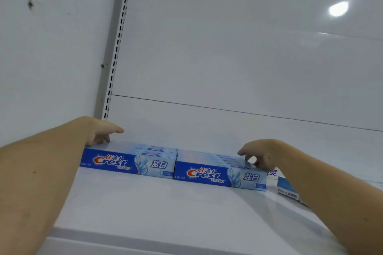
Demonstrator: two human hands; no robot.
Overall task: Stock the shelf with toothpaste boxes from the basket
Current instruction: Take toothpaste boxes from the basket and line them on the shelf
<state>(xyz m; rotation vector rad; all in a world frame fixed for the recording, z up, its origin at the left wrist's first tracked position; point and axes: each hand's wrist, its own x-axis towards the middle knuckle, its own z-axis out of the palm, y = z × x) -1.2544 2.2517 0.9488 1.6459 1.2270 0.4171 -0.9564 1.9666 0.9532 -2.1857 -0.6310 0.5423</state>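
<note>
Hands at the two ends of the toothpaste rows

Hands first. Left hand (99, 132) sits at the far left end of the left group of toothpaste boxes (128, 161); index finger points out straight toward the right, the other fingers curl down against the box end, touching it. Whether that grip actually closes round a box cannot be told. Right hand (259, 154) is at the right end of the right group of toothpaste boxes (219, 174), fingers curled down over the top right corner, fingertips on the box tops, thumb side hidden; grip looks bent but loose, and a true grasp cannot be told.

Both groups lie flat on the white shelf (165, 209), end to end and touching, several boxes deep going far. Near faces are blue with red "Crest" lettering, Chinese characters above the logo, and "盐白" in the pale blue right part. Small print unreadable.

Right of them, partly behind the right forearm, lies another blue-and-white box (287, 189), angled, writing too small to read. A white box end (272, 173) with one blue character shows just beside the right group.

Slotted upright (118, 47) runs up the back panel at left.
</note>
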